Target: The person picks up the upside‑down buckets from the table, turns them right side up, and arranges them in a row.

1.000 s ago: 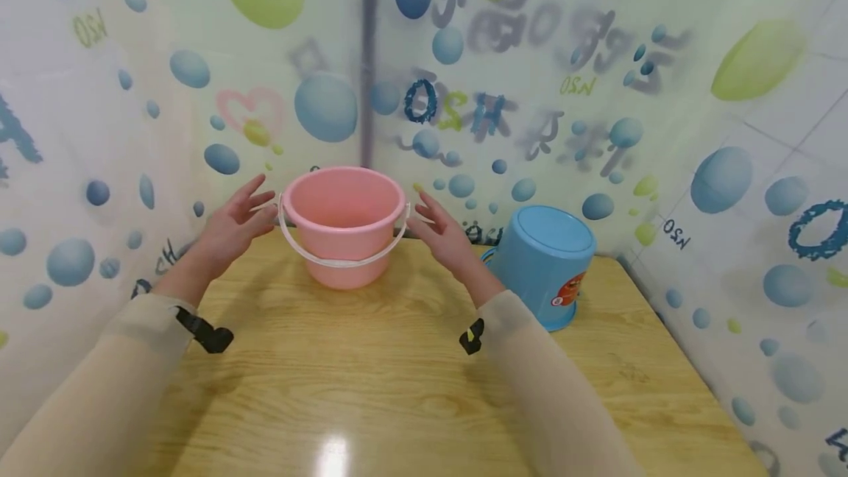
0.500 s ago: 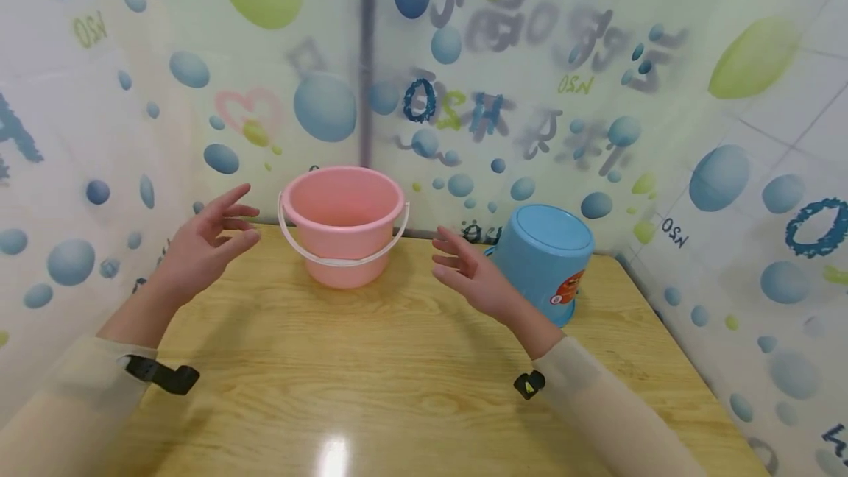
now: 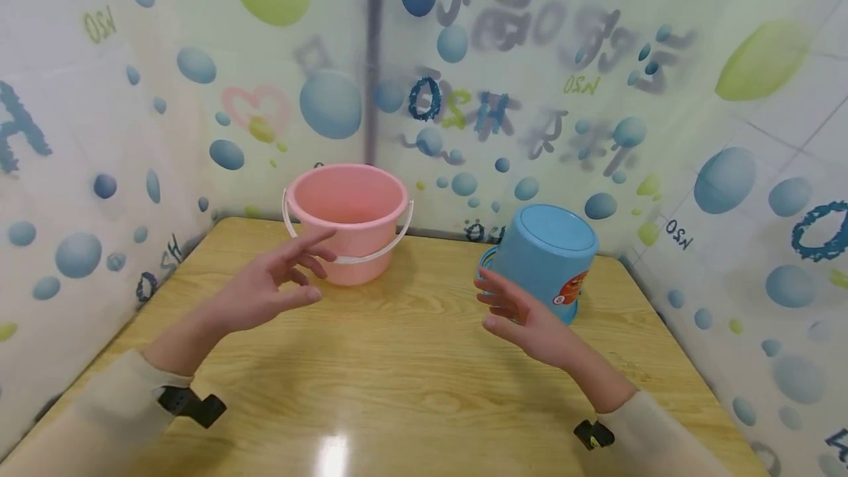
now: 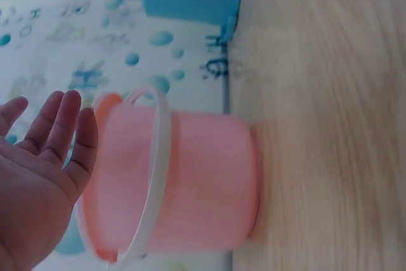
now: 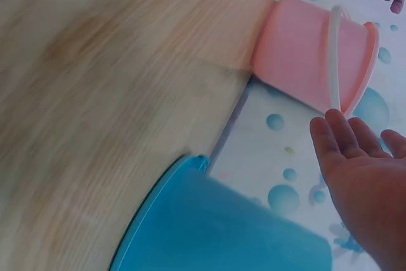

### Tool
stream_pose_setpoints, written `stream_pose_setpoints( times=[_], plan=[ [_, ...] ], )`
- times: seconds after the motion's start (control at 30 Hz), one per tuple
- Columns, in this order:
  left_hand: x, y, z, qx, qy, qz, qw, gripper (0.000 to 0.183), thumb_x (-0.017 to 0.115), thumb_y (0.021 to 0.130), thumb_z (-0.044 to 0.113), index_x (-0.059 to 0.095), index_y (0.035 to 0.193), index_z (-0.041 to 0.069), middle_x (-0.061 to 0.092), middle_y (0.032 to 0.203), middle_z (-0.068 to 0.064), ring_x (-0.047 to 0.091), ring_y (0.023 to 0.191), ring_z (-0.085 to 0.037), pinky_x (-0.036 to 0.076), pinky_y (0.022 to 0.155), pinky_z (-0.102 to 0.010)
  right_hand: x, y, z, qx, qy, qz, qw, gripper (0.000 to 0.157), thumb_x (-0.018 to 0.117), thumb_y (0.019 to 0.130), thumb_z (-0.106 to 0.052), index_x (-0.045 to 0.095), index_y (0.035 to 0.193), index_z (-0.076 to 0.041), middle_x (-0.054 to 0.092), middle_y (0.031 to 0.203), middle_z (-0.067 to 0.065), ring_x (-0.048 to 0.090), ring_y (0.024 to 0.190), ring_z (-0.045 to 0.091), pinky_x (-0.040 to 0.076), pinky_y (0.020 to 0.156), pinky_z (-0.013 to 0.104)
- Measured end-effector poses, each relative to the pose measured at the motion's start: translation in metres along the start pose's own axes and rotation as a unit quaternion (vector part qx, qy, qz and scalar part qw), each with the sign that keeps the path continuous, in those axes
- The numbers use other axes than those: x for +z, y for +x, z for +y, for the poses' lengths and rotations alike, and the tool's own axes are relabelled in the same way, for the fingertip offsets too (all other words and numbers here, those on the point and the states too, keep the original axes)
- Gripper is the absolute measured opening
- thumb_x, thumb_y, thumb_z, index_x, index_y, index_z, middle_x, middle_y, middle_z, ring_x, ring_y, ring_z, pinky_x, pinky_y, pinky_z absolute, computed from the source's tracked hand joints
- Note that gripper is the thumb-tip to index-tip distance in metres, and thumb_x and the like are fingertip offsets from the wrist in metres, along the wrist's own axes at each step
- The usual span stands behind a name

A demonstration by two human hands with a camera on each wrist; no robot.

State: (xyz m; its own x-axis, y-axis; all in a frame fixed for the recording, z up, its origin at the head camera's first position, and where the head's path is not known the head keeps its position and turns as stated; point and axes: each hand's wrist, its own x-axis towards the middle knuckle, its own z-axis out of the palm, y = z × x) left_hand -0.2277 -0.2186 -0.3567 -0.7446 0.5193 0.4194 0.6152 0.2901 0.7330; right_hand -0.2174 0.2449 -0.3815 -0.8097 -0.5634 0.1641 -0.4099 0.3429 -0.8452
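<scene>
2 bare hands hover over a wooden table (image 3: 397, 366), gripping neither bucket. The left hand (image 3: 261, 293), fingers loosely extended, hangs in front of the pink bucket (image 3: 364, 239), apart from it. The right hand (image 3: 533, 326), fingers likewise relaxed, hangs near the blue bucket (image 3: 533, 263). Pink stands upright near the table's back edge, its white handle (image 3: 374, 255) lowered in front; blue sits upside down to its right, before a bubble-print backdrop (image 3: 331, 35).

Beyond the left hand (image 3: 265, 289), the pink bucket (image 3: 358, 243) looked smooth plastic, as did the blue bucket (image 3: 546, 252) past the right hand (image 3: 533, 324), above a glossy, wood-grained table (image 3: 397, 366).
</scene>
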Motion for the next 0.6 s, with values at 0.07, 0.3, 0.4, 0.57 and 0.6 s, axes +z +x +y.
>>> stream_pose_setpoints(
  times=[0.07,0.3,0.4,0.57,0.6],
  plan=[
    [0.013,0.005,0.001,-0.005,-0.009,-0.019,0.9998,0.080,0.078,0.102,0.007,0.040,0.171,0.019,0.064,0.142,-0.004,0.069,0.117,-0.013,0.061,0.096,-0.026,-0.006,-0.010,0.002,0.004,-0.009,-0.002,1.000,0.071,0.063,0.113,-0.018,0.029,0.176,-0.022,0.042,0.175,0.013,0.047,0.157,0.045,0.049,0.125,0.045],
    [0.062,0.027,0.002,-0.017,-0.053,-0.084,0.9949,0.084,0.082,0.100,0.017,0.039,0.172,0.022,0.061,0.150,-0.010,0.066,0.125,-0.028,0.062,0.096,-0.033,-0.036,-0.051,0.020,0.013,-0.032,-0.004,0.999,0.068,0.062,0.112,-0.009,0.032,0.173,-0.010,0.041,0.172,0.027,0.056,0.145,-0.003,0.053,0.117,0.028],
    [0.084,0.038,-0.001,-0.026,-0.065,-0.112,0.9912,0.086,0.082,0.101,0.023,0.036,0.173,0.025,0.059,0.155,-0.010,0.064,0.131,-0.033,0.061,0.099,-0.036,-0.054,-0.069,0.031,0.036,-0.045,0.004,0.998,0.065,0.064,0.111,-0.010,0.038,0.171,-0.008,0.046,0.171,0.021,0.058,0.142,-0.003,0.056,0.111,0.025],
    [0.114,0.060,-0.009,-0.038,-0.068,-0.145,0.9864,0.088,0.081,0.102,0.031,0.032,0.174,0.032,0.055,0.162,-0.008,0.061,0.140,-0.036,0.058,0.106,-0.045,-0.089,-0.097,0.055,0.086,-0.053,0.027,0.995,0.055,0.066,0.111,-0.014,0.051,0.161,0.001,0.063,0.158,-0.001,0.064,0.131,-0.005,0.062,0.097,0.023],
    [0.120,0.066,-0.011,-0.043,-0.068,-0.149,0.9855,0.088,0.081,0.102,0.033,0.031,0.174,0.034,0.055,0.163,-0.008,0.061,0.142,-0.035,0.058,0.107,-0.046,-0.096,-0.102,0.060,0.099,-0.052,0.036,0.993,0.053,0.067,0.111,-0.014,0.053,0.159,0.001,0.065,0.156,-0.001,0.065,0.129,-0.005,0.063,0.096,0.024]
  ],
)
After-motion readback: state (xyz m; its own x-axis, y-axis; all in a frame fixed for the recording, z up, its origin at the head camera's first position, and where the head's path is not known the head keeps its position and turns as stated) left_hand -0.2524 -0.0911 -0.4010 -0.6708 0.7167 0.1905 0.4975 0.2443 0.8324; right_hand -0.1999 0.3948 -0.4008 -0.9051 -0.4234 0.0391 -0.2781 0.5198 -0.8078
